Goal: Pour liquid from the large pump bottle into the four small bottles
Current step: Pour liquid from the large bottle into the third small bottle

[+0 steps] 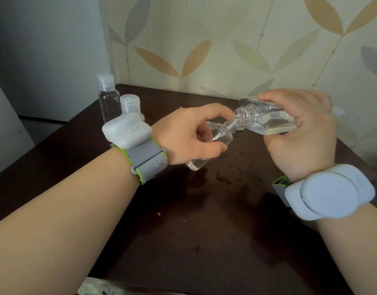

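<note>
Big bottle is tipped sideways above the table, right hand wrapped around it, mouth touching the neck of a small bottle gripped tilted by the left hand. Two capped bottles stand back left.

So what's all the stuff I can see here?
large bottle: 1, clear, tipped in the right hand, pump off
small open bottle: 1, clear, tilted in the left hand, neck at the large bottle's mouth
capped small bottles: 2, clear, back left of the table
table: 1, dark brown, wet spots
wall: leaf pattern, behind the table
wrist devices: 2, white, one per wrist
left hand: grips the small bottle
right hand: grips the large bottle
</note>
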`<action>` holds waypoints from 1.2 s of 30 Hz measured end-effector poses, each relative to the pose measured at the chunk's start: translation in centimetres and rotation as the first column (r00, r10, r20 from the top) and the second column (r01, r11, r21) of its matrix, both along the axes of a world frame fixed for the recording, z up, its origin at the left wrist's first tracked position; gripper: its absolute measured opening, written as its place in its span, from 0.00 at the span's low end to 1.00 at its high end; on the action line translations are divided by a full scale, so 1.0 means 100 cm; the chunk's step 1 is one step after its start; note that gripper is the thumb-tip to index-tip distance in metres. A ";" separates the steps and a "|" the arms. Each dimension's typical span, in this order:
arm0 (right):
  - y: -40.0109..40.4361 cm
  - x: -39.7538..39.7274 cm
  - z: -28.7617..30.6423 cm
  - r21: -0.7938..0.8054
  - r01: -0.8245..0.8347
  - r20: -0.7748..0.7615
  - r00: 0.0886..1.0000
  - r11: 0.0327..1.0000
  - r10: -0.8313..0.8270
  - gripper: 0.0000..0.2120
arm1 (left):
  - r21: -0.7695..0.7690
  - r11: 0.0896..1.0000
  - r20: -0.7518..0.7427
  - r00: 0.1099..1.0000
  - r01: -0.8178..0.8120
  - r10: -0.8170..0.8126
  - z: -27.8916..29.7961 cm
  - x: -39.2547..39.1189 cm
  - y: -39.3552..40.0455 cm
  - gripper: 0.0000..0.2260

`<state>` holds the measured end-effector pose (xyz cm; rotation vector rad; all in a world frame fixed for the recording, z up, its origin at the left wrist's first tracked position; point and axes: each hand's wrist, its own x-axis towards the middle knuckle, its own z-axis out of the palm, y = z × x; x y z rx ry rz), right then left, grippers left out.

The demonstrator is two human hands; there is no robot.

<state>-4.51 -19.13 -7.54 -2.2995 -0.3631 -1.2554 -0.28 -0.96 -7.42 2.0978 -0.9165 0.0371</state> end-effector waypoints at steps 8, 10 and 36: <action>-0.001 0.001 0.000 -0.006 0.001 0.005 1.000 1.000 -0.001 0.21 | 0.002 1.000 -0.009 1.000 0.005 -0.005 0.001 0.000 0.000 0.14; -0.001 0.001 0.001 -0.007 -0.003 0.005 1.000 1.000 0.003 0.21 | 0.008 1.000 -0.007 1.000 0.005 -0.005 0.001 -0.001 0.000 0.14; -0.001 0.001 0.000 -0.010 -0.014 0.014 1.000 1.000 0.014 0.22 | 0.007 1.000 0.000 1.000 0.006 -0.006 0.001 0.000 0.000 0.16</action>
